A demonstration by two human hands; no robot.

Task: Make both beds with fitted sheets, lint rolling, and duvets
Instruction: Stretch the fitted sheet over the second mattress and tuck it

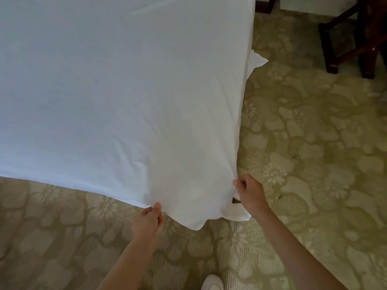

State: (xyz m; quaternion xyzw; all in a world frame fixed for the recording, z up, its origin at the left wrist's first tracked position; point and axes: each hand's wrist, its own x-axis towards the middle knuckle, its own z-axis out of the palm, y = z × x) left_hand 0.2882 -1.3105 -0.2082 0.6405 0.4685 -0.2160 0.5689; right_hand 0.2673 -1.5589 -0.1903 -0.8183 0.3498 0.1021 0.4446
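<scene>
A white sheet [117,88] covers the bed and fills the upper left of the view. Its near right corner hangs down to the carpet in a loose fold. My left hand [149,220] pinches the sheet's lower edge just left of that corner. My right hand [249,192] grips the bunched cloth on the corner's right side. The mattress under the sheet is hidden. A second flap of the sheet sticks out along the bed's right side, farther back.
Patterned beige-green carpet [310,143] spreads to the right and in front of the bed. Dark wooden furniture legs [356,45] stand at the upper right. The tip of a white shoe [211,282] shows at the bottom edge.
</scene>
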